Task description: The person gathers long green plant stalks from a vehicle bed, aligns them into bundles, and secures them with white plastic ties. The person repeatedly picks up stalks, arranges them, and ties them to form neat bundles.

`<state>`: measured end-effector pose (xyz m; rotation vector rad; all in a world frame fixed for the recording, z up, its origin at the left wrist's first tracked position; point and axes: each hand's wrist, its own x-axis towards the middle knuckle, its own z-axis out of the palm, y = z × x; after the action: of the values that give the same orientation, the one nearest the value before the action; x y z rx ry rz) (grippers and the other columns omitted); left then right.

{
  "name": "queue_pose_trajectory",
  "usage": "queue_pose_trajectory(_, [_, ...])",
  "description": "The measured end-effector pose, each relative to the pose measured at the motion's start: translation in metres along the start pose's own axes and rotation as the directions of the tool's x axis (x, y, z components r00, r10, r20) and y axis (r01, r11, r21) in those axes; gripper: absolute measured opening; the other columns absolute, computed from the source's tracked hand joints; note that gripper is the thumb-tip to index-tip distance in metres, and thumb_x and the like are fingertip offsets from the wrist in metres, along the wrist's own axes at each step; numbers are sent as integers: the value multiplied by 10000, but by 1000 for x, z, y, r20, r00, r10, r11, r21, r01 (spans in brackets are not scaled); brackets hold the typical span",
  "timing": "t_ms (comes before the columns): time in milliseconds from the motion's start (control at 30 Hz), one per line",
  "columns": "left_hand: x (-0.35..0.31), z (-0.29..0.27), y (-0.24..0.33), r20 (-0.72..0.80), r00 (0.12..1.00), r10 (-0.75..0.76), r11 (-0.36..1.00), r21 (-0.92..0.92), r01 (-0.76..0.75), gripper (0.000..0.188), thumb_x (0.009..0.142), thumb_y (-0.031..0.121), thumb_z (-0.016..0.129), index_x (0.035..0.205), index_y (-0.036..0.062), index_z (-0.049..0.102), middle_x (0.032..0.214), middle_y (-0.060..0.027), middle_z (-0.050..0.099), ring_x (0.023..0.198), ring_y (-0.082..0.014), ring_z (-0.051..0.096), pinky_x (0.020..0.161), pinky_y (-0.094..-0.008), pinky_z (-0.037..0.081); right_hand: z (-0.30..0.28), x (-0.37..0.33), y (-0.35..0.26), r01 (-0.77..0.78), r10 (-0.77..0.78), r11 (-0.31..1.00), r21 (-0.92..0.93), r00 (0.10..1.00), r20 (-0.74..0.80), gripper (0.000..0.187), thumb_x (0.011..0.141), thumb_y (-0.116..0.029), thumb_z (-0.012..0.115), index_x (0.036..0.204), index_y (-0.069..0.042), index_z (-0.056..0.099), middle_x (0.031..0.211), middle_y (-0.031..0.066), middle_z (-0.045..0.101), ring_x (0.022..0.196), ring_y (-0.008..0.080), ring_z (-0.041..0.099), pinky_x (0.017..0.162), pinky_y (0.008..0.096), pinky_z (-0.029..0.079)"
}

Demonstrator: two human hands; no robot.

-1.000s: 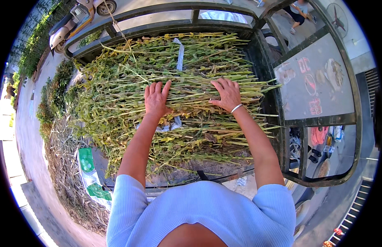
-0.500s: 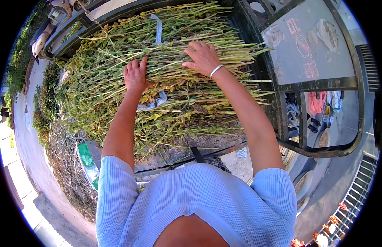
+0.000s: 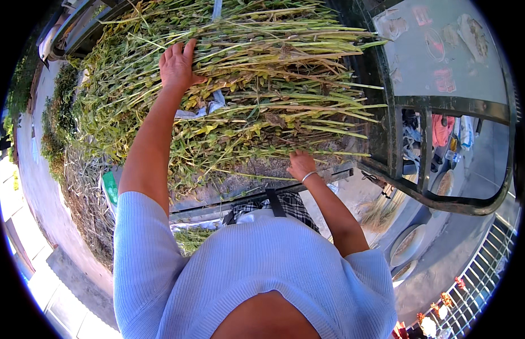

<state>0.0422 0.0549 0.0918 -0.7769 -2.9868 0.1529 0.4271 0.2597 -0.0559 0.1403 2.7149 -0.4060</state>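
Observation:
A thick layer of cut green and yellowing plant stalks (image 3: pixel 273 65) lies across a cart bed, leafy ends to the left and bare ends to the right. My left hand (image 3: pixel 179 66) rests on the stalks with its fingers apart, thumb pointing right. My right hand (image 3: pixel 302 165), with a silver bracelet at the wrist, is at the near edge of the layer. Its fingers are curled in at a stalk lying along that edge; the fingertips are partly hidden. Between the stalks shows a pale cloth strip (image 3: pixel 204 107), and another pale strip (image 3: pixel 217 9) is at the far side.
The bed's dark metal rail (image 3: pixel 256 199) runs just in front of my body. On the right stands a metal frame (image 3: pixel 443 110) with a grey panel. Beyond it, round trays (image 3: pixel 408 245) sit on the ground. Dry stalks (image 3: pixel 93 209) are heaped at the left.
My right hand has left the middle of the stalks and come down to their near edge, its fingers now curled. My left hand stays spread on the stalks. The view has shifted slightly.

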Motion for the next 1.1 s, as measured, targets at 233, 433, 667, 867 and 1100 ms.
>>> queue_pose_trajectory(233, [1,8,-5,-26,999,22,1000,5,-22,1114,473,414,906,1402,255,314,1274,-55,456,1227,-289,429,1030,-446,344,34,19,-11,20,-43,996,-87,959,-280,205,827,-149,583,1018,-77,570,981,99,543,960,282,531,806,436,446])
queue_pose_trajectory(433, [4,6,-6,-2,1000,21,1000,-10,-21,1104,476,419,903,1396,264,312,1275,-61,455,1239,-296,419,1030,-455,343,-2,58,-37,-50,42,989,-140,997,-59,198,828,-144,589,1010,-67,601,1046,100,573,1012,280,539,801,453,460])
queue_pose_trajectory(667, [5,3,-2,4,1000,20,1000,-23,-20,1073,490,426,902,1380,271,324,1285,-57,457,1236,-301,420,1027,-449,353,31,37,4,-76,87,975,-207,995,40,304,783,-125,620,1081,-68,625,1143,111,553,983,308,563,794,490,446])
queue_pose_trajectory(867, [4,7,-5,-20,1000,15,1000,-7,-15,1053,490,412,904,1367,255,344,1277,-49,466,1219,-296,434,1013,-448,365,-34,24,7,51,-52,998,23,996,77,352,743,-203,641,1029,-13,563,986,178,582,858,328,599,734,474,492])
queue_pose_trajectory(1100, [3,5,-5,-35,999,11,999,-36,-13,1057,493,387,903,1375,256,336,1276,-57,466,1225,-302,425,1019,-449,359,-96,31,-17,227,-234,951,-212,972,-10,301,801,-114,603,1080,-32,524,885,150,581,732,302,620,642,413,525])
